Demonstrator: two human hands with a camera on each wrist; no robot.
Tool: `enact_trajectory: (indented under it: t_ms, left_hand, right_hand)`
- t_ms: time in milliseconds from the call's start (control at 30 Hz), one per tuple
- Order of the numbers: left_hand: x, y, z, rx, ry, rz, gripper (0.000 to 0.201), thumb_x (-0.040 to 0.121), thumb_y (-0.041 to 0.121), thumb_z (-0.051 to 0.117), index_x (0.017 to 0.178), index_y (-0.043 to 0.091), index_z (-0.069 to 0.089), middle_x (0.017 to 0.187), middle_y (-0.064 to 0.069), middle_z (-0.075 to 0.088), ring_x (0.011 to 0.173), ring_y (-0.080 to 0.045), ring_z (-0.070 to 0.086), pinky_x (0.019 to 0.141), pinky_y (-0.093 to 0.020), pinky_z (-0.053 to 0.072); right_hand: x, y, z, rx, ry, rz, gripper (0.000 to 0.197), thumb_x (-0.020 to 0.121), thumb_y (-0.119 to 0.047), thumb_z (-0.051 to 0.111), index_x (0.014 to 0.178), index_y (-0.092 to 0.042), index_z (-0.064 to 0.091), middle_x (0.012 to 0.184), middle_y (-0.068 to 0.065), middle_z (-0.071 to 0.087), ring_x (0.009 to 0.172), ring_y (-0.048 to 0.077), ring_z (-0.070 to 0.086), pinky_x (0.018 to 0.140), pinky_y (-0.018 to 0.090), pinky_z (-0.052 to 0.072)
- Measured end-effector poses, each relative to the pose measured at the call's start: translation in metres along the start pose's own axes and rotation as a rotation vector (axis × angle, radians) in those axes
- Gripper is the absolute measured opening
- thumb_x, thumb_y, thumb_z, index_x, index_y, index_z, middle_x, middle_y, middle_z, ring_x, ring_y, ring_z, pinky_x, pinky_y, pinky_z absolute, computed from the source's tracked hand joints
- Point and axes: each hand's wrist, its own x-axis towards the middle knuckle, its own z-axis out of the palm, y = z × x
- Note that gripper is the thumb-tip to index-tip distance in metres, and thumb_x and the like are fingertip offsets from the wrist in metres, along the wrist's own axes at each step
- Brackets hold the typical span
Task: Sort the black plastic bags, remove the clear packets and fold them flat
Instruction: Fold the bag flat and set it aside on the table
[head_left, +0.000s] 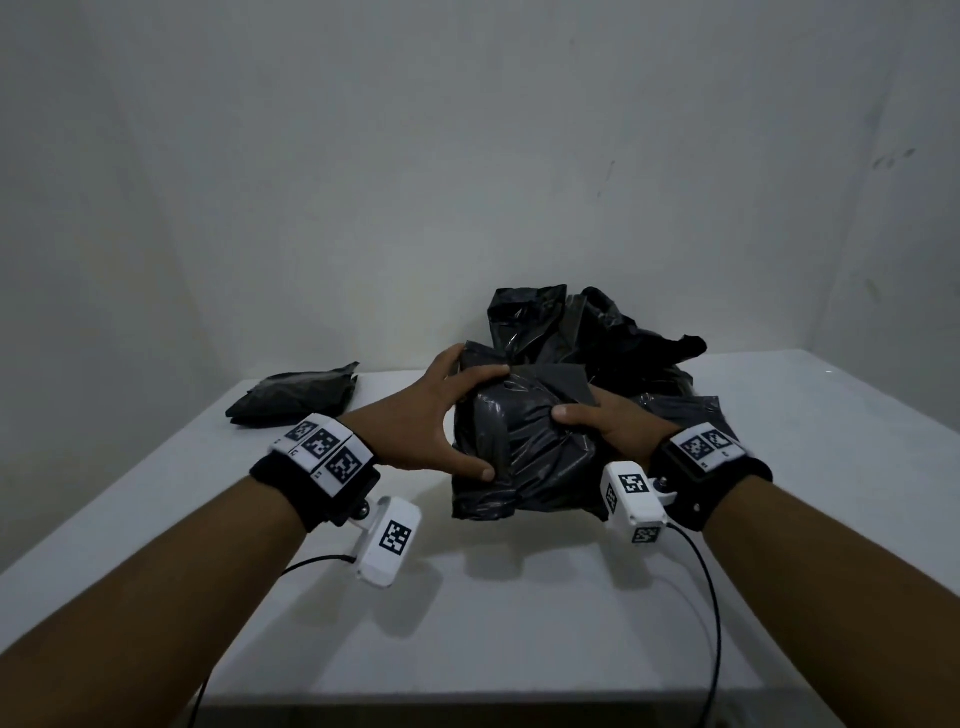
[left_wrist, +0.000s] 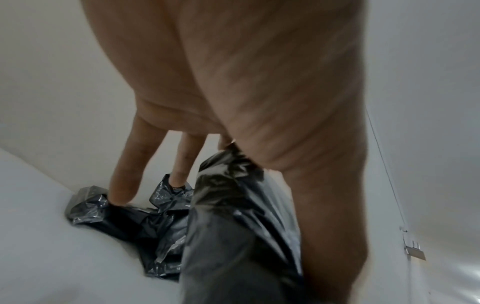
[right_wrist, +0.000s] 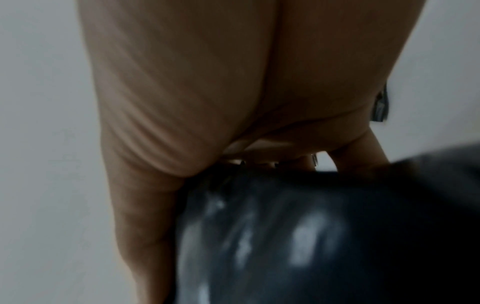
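Pale grey walls (head_left: 467, 130) fill the upper half of the head view, meeting a white worktop (head_left: 519, 597) that spans the lower half. Two hands are in view. At frame centre the left hand (head_left: 421, 415) grips one crumpled black bag (head_left: 519, 457), fingers curled over its upper left corner and thumb pressed on its left side; the right hand (head_left: 608, 423) holds the same bag from the right, thumb on top, its other fingers hidden behind the plastic. Whether this bag contains anything cannot be told. Directly behind it, against the back wall, lies a loose pile of black bags (head_left: 582, 332); their number cannot be counted. One folded black bag (head_left: 296, 397) lies flat at centre left, well apart from the pile, near the worktop's back edge. Each wrist carries one black band with printed markers and one white camera unit (head_left: 389, 540) with a cable. Bare worktop lies at lower centre, toward the near edge, and at right. In the left wrist view the left fingers (left_wrist: 124, 174) reach onto crinkled black plastic (left_wrist: 233, 226); the right wrist view is blurred, showing the palm against dark plastic (right_wrist: 311, 226).
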Motion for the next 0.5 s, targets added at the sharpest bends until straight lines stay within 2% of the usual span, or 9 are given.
enact_trajectory:
  t_ms: [67,133,267,367,500]
  left_hand:
    - [0.000,-0.001,0.001,0.006,-0.036,-0.033,0.123,0.057,0.052,0.093,0.151,0.056,0.015,0.158,0.024,-0.018,0.145,-0.011,0.026,0.116,-0.033,0.037]
    - [0.002,-0.002,0.002,0.000,-0.062,-0.044,0.130,0.048,0.057,0.093,0.149,0.060,0.011,0.157,0.026,-0.022,0.146,-0.013,0.026,0.119,-0.035,0.033]
    - [0.006,-0.003,0.007,-0.013,-0.067,-0.017,0.141,0.042,0.056,0.096,0.150,0.057,0.006,0.154,0.024,-0.004,0.147,-0.016,0.028,0.116,-0.038,0.039]
    - [0.010,0.001,0.011,-0.020,-0.034,-0.023,0.141,0.043,0.056,0.096,0.149,0.057,0.003,0.155,0.016,0.007,0.143,-0.019,0.032,0.112,-0.042,0.044]
    - [0.013,0.008,0.016,-0.065,-0.029,-0.013,0.139,0.049,0.049,0.097,0.148,0.057,0.000,0.157,0.010,0.017,0.143,-0.017,0.032,0.113,-0.043,0.042]
  right_hand:
    - [-0.004,-0.001,0.002,0.029,0.011,-0.019,0.051,0.082,-0.015,0.069,0.130,-0.018,0.055,0.125,0.007,0.068,0.107,0.021,0.069,0.080,0.027,0.057]
    - [-0.007,-0.002,0.002,0.048,0.005,-0.041,0.048,0.080,-0.014,0.065,0.127,-0.019,0.056,0.119,0.005,0.070,0.103,0.019,0.071,0.076,0.025,0.057]
    - [-0.008,-0.001,0.001,0.070,0.024,-0.081,0.049,0.082,-0.009,0.073,0.127,-0.017,0.057,0.118,0.006,0.071,0.105,0.022,0.070,0.078,0.028,0.058]
    - [-0.007,-0.002,0.000,0.078,0.066,-0.109,0.055,0.078,-0.014,0.068,0.132,-0.016,0.055,0.123,0.008,0.069,0.110,0.024,0.068,0.082,0.029,0.057]
    - [-0.013,-0.003,-0.004,0.105,0.079,-0.135,0.050,0.082,-0.009,0.071,0.130,-0.016,0.056,0.120,0.005,0.071,0.109,0.023,0.069,0.083,0.030,0.056]
